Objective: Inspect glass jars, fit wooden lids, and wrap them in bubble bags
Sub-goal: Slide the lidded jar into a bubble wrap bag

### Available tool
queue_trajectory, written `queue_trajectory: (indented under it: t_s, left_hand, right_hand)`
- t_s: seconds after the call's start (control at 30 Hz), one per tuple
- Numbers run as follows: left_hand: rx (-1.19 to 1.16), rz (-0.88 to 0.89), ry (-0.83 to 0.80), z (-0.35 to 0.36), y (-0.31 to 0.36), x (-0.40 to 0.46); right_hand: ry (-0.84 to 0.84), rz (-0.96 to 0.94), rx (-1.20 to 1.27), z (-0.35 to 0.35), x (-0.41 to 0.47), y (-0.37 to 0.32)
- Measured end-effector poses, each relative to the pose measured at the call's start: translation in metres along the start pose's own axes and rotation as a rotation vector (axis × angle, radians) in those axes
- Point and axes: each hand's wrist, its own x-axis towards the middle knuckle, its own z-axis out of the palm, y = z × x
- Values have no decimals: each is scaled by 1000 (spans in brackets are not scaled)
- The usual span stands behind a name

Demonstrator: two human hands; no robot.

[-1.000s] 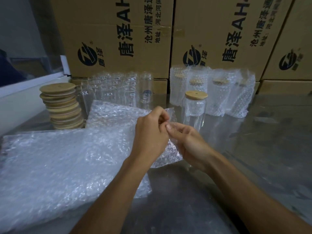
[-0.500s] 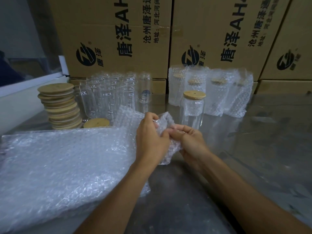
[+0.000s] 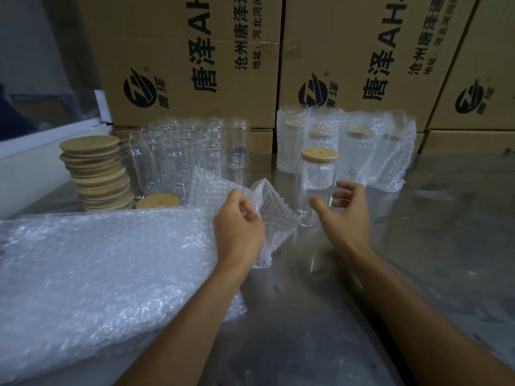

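Head cam looking down at my hands: my left hand [image 3: 239, 227] is pinching the top edge of one bubble bag [image 3: 274, 215], fingers curled on it, mouth of the bag puffed up a bit. My right hand [image 3: 344, 211] is spread and holding nothing, thumb and fingers apart, right in front of the lidded jar [image 3: 316, 182]; can't tell if the fingertips actually touch the glass. That jar is my landmark: upright, with a wooden lid [image 3: 319, 155] on it, just right of the bag.

All of this sits on a shiny steel table [image 3: 432, 246]. Behind the jar is a row of wrapped jars [image 3: 348, 146], already in bubble bags, and behind those a wall of cardboard boxes [image 3: 195, 59] with printed logos.

Left of the jar there's a cluster of bare glass jars [image 3: 184, 154], no lids. Further left, a leaning stack of wooden lids [image 3: 96, 174], with one loose lid [image 3: 157, 201] lying flat beside it. Left and nearer to me than the jar, a big pile of bubble bags [image 3: 97, 274] covers that side of the table, and my left forearm crosses over its edge.
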Motion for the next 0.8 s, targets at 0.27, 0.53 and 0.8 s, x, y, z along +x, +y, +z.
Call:
queue_trajectory:
  t_s: [0.27,0.53,0.8]
  left_hand:
    - [42,-25,-97,-2,4,-3]
    - [158,-19,-232,4,-5,-2]
    - [161,84,-192,7,-9,-3]
  right_hand:
    - [-256,18,-33,14,17,26]
    - [-294,363,565,3,11,-3]
    - [-702,514,634,3,-15,-33]
